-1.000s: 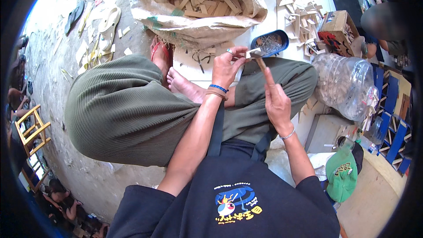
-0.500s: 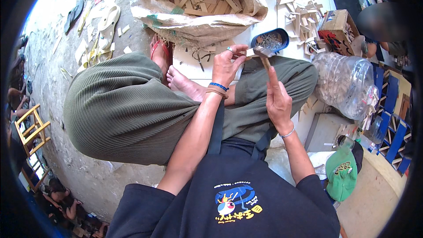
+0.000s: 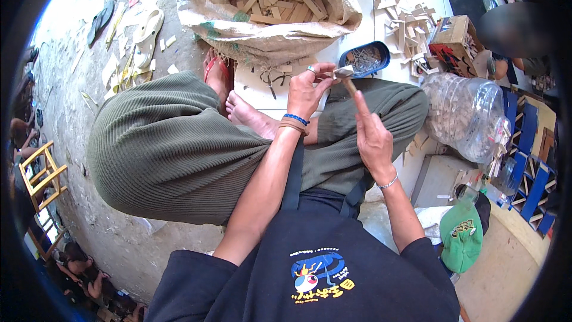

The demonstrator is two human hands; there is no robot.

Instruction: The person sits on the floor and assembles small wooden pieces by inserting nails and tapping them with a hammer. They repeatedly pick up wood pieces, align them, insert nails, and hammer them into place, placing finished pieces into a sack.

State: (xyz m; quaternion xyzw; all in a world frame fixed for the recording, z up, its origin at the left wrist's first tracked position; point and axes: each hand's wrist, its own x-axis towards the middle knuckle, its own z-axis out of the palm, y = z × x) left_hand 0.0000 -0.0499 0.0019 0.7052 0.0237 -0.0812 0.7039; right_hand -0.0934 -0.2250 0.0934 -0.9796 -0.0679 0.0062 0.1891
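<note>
My right hand grips a hammer by its wooden handle, with the index finger stretched along it. The hammer's metal head is at the fingertips of my left hand, over my right knee. My left hand is closed in a pinch on a small pale wood piece, mostly covered by the fingers and the hammer head. Whether a nail stands in it is too small to tell. Just beyond the hammer sits a blue oval tray holding many loose nails.
A woven sack full of wood strips stands ahead. Wood pieces lie heaped at far right, near a cardboard box. A large clear plastic bottle lies beside my right knee. Pliers rest before my foot. Another person sits at far right.
The hammer head has moved slightly left and down, onto the piece at my left fingertips. My right hand has shifted a little left with it.
</note>
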